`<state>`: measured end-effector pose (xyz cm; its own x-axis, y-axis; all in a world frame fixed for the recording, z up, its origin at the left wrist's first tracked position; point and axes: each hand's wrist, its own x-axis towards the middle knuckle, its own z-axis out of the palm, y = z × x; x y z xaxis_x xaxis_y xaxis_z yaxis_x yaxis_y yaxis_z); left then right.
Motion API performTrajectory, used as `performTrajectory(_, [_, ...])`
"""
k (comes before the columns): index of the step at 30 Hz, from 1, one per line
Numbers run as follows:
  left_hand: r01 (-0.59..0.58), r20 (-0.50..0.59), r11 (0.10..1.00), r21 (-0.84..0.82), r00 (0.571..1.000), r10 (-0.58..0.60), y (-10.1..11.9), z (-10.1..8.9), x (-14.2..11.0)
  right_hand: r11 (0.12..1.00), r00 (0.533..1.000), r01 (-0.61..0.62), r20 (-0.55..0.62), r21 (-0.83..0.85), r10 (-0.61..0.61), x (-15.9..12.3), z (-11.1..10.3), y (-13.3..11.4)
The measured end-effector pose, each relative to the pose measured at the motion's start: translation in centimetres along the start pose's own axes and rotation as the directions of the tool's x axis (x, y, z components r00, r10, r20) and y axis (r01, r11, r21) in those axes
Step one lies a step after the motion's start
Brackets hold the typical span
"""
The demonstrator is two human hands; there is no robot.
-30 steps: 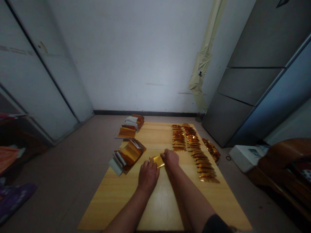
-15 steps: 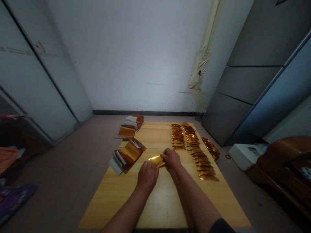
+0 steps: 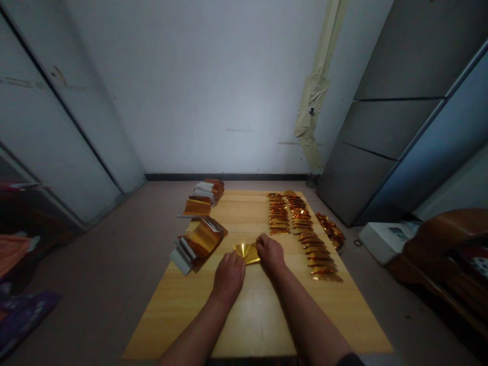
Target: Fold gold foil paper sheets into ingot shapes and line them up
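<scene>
A folded sheet of gold foil (image 3: 247, 253) lies flat on the pale wooden counter (image 3: 183, 317), between the person's two hands, near the counter's middle. The left hand (image 3: 229, 277) sits at the foil's left side and the right hand (image 3: 270, 252) at its right, both touching it. The fingers (image 3: 261, 242) are curled down against the sheet, but from this view I cannot tell whether they pinch it or only press. Just left of the left hand, a stack of gold foil packets with white strips (image 3: 199, 243) lies at a slant on the counter. Farther back, by the far left corner, are a second stack (image 3: 209, 193) and a flat gold piece (image 3: 197, 207). Right of the right hand, folded foil pieces (image 3: 305, 236) lie overlapping in long rows, and a small heap of foil (image 3: 331, 231) sits at the counter's right edge. Behind the counter rises a white wall (image 3: 190, 91) with a cream cloth (image 3: 312, 91) hanging on it, and a grey metal cabinet (image 3: 392, 127) stands to the right.
</scene>
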<state>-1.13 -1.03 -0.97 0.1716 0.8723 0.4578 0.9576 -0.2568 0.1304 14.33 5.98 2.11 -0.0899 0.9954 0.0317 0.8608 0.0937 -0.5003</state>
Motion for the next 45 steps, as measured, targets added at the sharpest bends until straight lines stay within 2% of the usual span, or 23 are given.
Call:
performTrajectory(8, [0.035, 0.009, 0.999, 0.024, 0.999, -0.036, 0.0, 0.2, -0.1, 0.971, 1.0, 0.018, 0.023, -0.237, -0.013, -0.7, 0.0, -1.7])
performTrajectory(12, [0.042, 0.016, 0.999, 0.033, 0.999, -0.043, 0.0, 0.2, -0.1, 0.954, 0.999, 0.023, 0.034, -0.299, -0.014, -0.9, 0.2, -2.0])
performTrajectory(19, [0.046, -0.01, 0.999, 0.019, 0.999, -0.046, 0.1, -0.1, 0.0, 0.973, 0.999, 0.037, 0.001, -0.23, -0.038, -0.8, 0.6, -1.4])
performTrajectory(23, [0.031, 0.004, 0.999, -0.006, 1.0, -0.031, 0.0, -0.1, 0.0, 0.982, 0.989, 0.132, -0.051, -0.132, -0.14, -0.9, 0.5, -0.7])
performTrajectory(28, [0.008, 0.031, 1.0, -0.026, 0.999, -0.008, -0.5, -0.4, 0.3, 0.957, 0.975, 0.221, 0.013, -0.188, -0.222, -1.1, 0.5, -0.6])
performTrajectory(35, [0.01, -0.017, 0.988, -0.155, 1.0, -0.013, -1.5, 0.0, 0.4, 0.942, 0.975, 0.219, 0.03, -0.255, -0.219, -1.3, 1.1, -1.3])
performTrajectory(38, [0.071, -0.04, 0.963, -0.261, 0.996, -0.084, -1.7, 0.5, 0.4, 0.945, 0.973, 0.217, -0.018, -0.243, -0.228, -1.5, 1.3, -1.4])
performTrajectory(41, [0.233, -0.051, 0.88, -0.414, 0.959, -0.278, -1.8, 1.0, 1.2, 0.944, 0.951, 0.272, -0.098, -0.188, -0.293, -1.7, 1.4, -1.3])
performTrajectory(43, [0.376, -0.022, 0.757, -0.534, 0.889, -0.457, -1.7, 1.2, 2.1, 0.943, 0.936, 0.304, -0.141, -0.138, -0.322, -1.9, 1.4, -1.1])
performTrajectory(45, [0.478, 0.077, 0.573, -0.666, 0.808, -0.584, -1.6, 1.2, 3.0, 0.944, 0.929, 0.318, -0.17, -0.082, -0.328, -2.0, 1.4, -1.0])
